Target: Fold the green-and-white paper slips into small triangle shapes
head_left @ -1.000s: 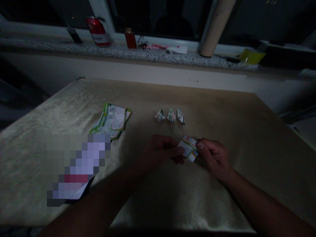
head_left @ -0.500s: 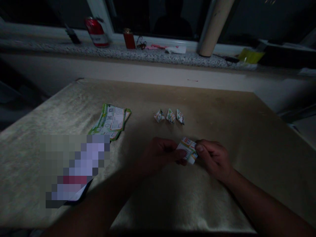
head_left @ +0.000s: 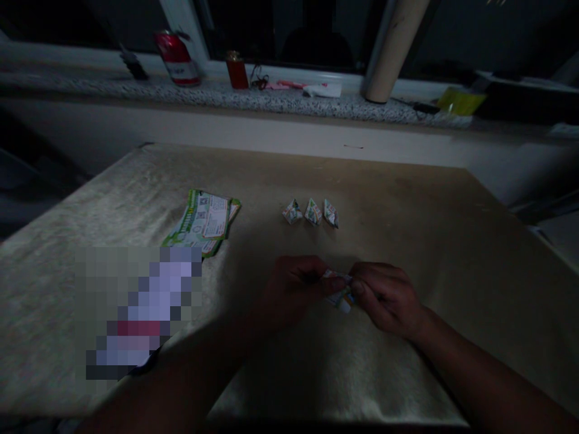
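Observation:
Between my two hands is a small folded piece of printed paper [head_left: 338, 296], white with coloured print. My left hand [head_left: 301, 286] pinches its left side, thumb on top. At its right edge, the thumb and fingers of my right hand [head_left: 384, 295] close on it. The fingers cover much of the paper, so its exact folds are hidden. Beyond my hands, three small folded paper pieces stand in a row on the table: a left one [head_left: 292, 212], a middle one [head_left: 313, 212] and a right one [head_left: 331, 213].
Green-and-white printed sheets [head_left: 205, 217] lie on the table [head_left: 407, 205] at the left, by a blurred-out phone-like object [head_left: 156, 301]. Along the granite sill [head_left: 271, 102] stand a red can [head_left: 177, 59], a red bottle [head_left: 237, 71] and a cardboard tube [head_left: 395, 51].
The paper has been folded or tilted and shows less of its face. My right hand has shifted slightly left, bringing the hands closer together.

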Demonstrator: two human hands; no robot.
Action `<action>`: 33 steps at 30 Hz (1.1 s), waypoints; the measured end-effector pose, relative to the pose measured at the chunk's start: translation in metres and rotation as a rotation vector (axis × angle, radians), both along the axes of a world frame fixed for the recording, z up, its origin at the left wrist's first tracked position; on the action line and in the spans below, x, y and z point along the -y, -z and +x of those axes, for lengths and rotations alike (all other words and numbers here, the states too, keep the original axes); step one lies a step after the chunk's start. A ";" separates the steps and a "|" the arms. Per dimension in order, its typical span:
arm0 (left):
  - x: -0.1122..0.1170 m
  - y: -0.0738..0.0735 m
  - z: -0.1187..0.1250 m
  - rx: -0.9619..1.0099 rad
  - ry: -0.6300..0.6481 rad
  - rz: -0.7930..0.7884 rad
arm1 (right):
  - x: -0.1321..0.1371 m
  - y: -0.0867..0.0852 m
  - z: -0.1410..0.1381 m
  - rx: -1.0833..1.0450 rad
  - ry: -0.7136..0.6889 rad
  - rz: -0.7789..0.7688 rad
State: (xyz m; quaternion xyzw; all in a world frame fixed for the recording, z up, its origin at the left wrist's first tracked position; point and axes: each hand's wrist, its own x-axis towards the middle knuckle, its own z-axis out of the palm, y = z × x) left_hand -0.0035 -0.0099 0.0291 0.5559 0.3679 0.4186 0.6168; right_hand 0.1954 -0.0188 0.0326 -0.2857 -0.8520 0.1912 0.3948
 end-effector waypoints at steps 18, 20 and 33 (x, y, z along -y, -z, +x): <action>-0.001 0.000 -0.005 -0.128 -0.074 0.280 | -0.001 0.002 -0.004 -0.060 0.093 -0.308; 0.000 -0.002 -0.005 -0.163 -0.069 0.378 | -0.001 0.001 -0.004 -0.069 0.100 -0.355; -0.016 0.001 -0.003 0.079 0.037 -0.264 | 0.003 0.002 -0.006 -0.110 0.039 -0.284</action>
